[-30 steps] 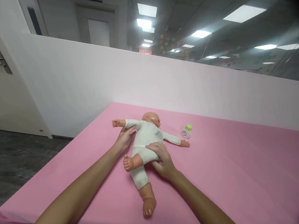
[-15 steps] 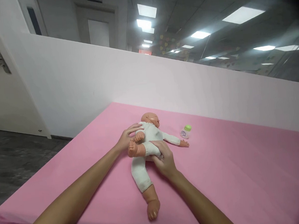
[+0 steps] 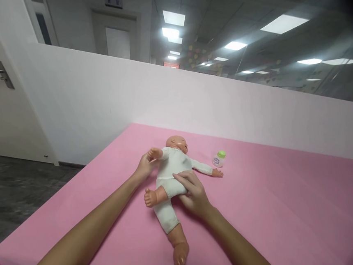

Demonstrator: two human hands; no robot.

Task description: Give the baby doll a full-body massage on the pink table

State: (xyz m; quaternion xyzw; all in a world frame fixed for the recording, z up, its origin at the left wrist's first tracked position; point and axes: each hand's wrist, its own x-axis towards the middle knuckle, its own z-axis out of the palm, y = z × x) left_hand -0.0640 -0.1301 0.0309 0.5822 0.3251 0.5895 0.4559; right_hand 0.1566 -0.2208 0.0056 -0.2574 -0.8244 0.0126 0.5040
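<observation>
So there's a big pink bench up against a white wall, and a baby doll in a white onesie is lying on its back around the middle of it. The right hand is curled around the doll's hip, fingers pressed into the onesie, while the left hand is gripping the doll's raised arm near the wrist. Just past the doll's other outstretched hand sits a tiny bottle with a green cap, standing upright.
</observation>
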